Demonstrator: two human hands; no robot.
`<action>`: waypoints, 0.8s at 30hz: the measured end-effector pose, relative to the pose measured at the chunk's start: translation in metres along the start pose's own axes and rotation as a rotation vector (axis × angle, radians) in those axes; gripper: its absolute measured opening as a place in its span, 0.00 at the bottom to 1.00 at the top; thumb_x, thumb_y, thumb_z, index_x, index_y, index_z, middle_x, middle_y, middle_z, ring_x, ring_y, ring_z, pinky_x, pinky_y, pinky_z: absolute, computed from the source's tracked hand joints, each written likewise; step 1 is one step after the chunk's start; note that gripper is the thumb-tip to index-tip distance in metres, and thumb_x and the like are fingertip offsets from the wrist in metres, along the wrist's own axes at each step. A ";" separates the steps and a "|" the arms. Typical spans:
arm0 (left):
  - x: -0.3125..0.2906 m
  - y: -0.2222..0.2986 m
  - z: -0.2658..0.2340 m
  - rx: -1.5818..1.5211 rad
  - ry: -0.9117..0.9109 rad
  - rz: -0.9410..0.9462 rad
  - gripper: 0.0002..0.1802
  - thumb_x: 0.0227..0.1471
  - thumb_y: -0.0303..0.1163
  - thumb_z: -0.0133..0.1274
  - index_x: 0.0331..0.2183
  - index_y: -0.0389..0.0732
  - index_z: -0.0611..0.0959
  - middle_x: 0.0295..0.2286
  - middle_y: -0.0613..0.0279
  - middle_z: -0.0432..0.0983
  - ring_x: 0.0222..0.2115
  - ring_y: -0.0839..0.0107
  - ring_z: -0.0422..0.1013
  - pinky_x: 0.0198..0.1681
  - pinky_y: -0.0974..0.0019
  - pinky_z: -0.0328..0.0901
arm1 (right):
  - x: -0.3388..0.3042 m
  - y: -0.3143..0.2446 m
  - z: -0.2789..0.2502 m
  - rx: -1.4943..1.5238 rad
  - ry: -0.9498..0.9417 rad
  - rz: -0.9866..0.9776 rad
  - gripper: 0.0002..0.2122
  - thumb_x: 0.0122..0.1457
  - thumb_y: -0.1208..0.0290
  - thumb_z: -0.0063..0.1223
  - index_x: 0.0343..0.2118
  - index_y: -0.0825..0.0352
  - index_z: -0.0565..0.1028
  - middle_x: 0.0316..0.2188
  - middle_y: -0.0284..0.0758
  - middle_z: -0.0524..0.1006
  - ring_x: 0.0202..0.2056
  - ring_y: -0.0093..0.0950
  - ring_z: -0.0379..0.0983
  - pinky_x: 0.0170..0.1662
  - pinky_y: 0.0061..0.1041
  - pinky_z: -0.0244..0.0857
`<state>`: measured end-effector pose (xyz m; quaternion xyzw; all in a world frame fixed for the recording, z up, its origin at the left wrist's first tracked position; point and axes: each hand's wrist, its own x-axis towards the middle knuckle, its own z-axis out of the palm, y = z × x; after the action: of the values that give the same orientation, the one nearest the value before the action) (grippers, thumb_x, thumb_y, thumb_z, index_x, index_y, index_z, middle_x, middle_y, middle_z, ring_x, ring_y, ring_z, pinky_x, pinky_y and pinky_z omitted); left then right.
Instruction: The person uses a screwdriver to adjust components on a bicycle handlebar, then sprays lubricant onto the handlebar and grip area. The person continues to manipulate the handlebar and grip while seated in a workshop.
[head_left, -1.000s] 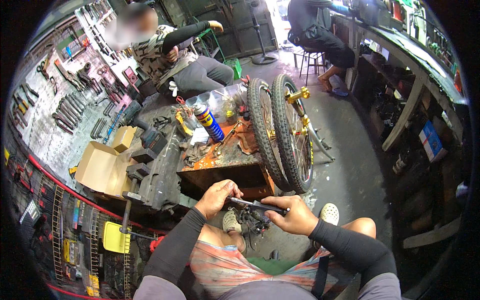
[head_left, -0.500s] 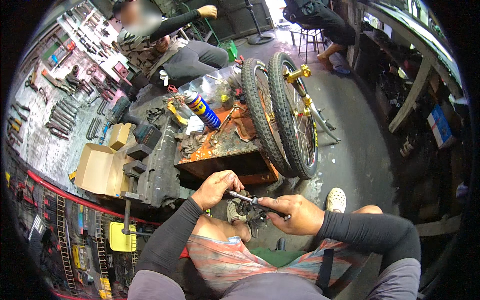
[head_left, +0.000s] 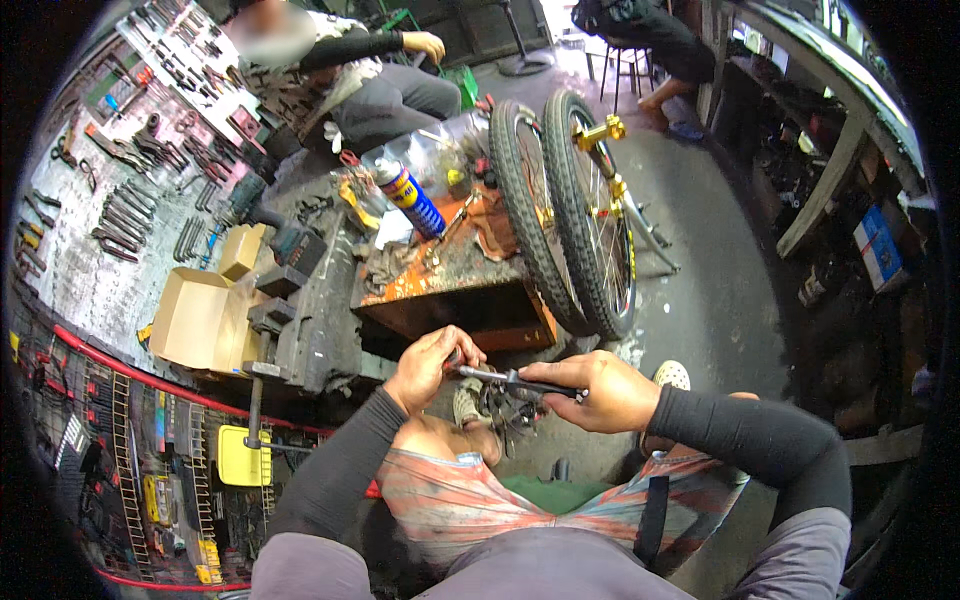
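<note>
My left hand (head_left: 426, 370) is closed, its fingers pinching a small dark part (head_left: 453, 358) mostly hidden by them. Gripped in my right hand (head_left: 612, 393) is a slim silver hand tool (head_left: 485, 374) with dark handles, something like long-nose pliers; its exact kind is unclear. The tool points left, and its tip is close beside the left fingers. I cannot tell whether it touches the small part. Below both hands, between my legs, a dark metal assembly (head_left: 518, 412) shows in part near my shoe.
Two bicycle wheels (head_left: 590, 215) with a gold-coloured hub lean by an orange bench box (head_left: 470, 275) bearing a blue spray can (head_left: 410, 200). A vise (head_left: 270, 320), an open cardboard box (head_left: 195, 320) and wall tools lie left. One person sits behind the bench, another farther back.
Both hands have risen slightly, and the tool has turned closer to level. The left fingers have shifted around the small part. The seated person's raised hand has come down a little.
</note>
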<state>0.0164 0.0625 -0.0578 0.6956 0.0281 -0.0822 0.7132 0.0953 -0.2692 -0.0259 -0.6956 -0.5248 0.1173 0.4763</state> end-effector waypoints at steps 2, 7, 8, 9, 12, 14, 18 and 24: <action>-0.011 0.003 0.015 -0.042 0.024 0.001 0.38 0.79 0.59 0.31 0.38 0.36 0.83 0.35 0.55 0.80 0.45 0.61 0.78 0.57 0.56 0.71 | -0.011 -0.007 0.001 0.202 0.017 0.194 0.20 0.66 0.73 0.65 0.61 0.68 0.81 0.44 0.46 0.88 0.40 0.35 0.87 0.49 0.35 0.78; -0.024 0.006 0.039 -0.116 -0.039 -0.008 0.42 0.74 0.66 0.34 0.39 0.35 0.82 0.36 0.56 0.80 0.44 0.65 0.76 0.56 0.59 0.71 | -0.048 -0.030 0.009 0.190 0.061 0.303 0.20 0.68 0.74 0.64 0.62 0.67 0.81 0.48 0.41 0.89 0.48 0.25 0.84 0.54 0.31 0.76; -0.027 0.002 0.040 -0.122 -0.072 -0.008 0.42 0.74 0.67 0.34 0.39 0.35 0.82 0.36 0.56 0.79 0.44 0.66 0.76 0.56 0.60 0.70 | -0.055 -0.035 0.009 0.123 0.021 0.319 0.20 0.67 0.74 0.65 0.61 0.67 0.82 0.50 0.42 0.88 0.51 0.30 0.85 0.57 0.32 0.75; -0.030 -0.002 0.040 -0.128 -0.106 -0.008 0.42 0.74 0.67 0.34 0.39 0.35 0.82 0.36 0.56 0.79 0.44 0.66 0.76 0.56 0.60 0.70 | -0.059 -0.038 0.015 0.202 0.062 0.345 0.20 0.66 0.75 0.65 0.61 0.66 0.82 0.49 0.43 0.88 0.50 0.33 0.85 0.56 0.33 0.75; -0.037 -0.005 0.039 -0.099 -0.175 -0.008 0.42 0.74 0.67 0.34 0.40 0.35 0.82 0.37 0.57 0.79 0.44 0.67 0.75 0.54 0.62 0.69 | -0.077 -0.048 0.035 0.378 0.152 0.412 0.20 0.64 0.76 0.66 0.60 0.63 0.82 0.48 0.45 0.87 0.49 0.41 0.85 0.53 0.36 0.76; -0.045 -0.003 0.039 -0.057 -0.176 -0.009 0.42 0.74 0.68 0.35 0.40 0.35 0.82 0.38 0.57 0.80 0.44 0.67 0.75 0.54 0.62 0.69 | -0.076 -0.058 0.031 0.104 -0.007 0.400 0.20 0.66 0.75 0.66 0.62 0.64 0.82 0.51 0.43 0.87 0.50 0.33 0.84 0.55 0.32 0.75; -0.051 -0.010 0.036 -0.089 -0.196 0.008 0.42 0.74 0.67 0.34 0.41 0.35 0.82 0.38 0.56 0.80 0.44 0.67 0.75 0.54 0.62 0.69 | -0.083 -0.058 0.045 0.240 0.080 0.368 0.21 0.64 0.75 0.67 0.61 0.61 0.82 0.38 0.40 0.85 0.40 0.35 0.83 0.46 0.36 0.76; -0.058 -0.016 0.024 -0.083 -0.152 0.026 0.40 0.75 0.64 0.35 0.41 0.35 0.82 0.40 0.55 0.81 0.45 0.66 0.76 0.56 0.61 0.70 | -0.069 -0.075 0.044 -0.028 -0.018 0.310 0.22 0.63 0.77 0.66 0.61 0.62 0.82 0.41 0.46 0.86 0.41 0.47 0.84 0.46 0.39 0.77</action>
<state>-0.0447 0.0427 -0.0635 0.6575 -0.0318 -0.1240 0.7425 -0.0092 -0.3039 -0.0129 -0.7737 -0.4170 0.1887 0.4380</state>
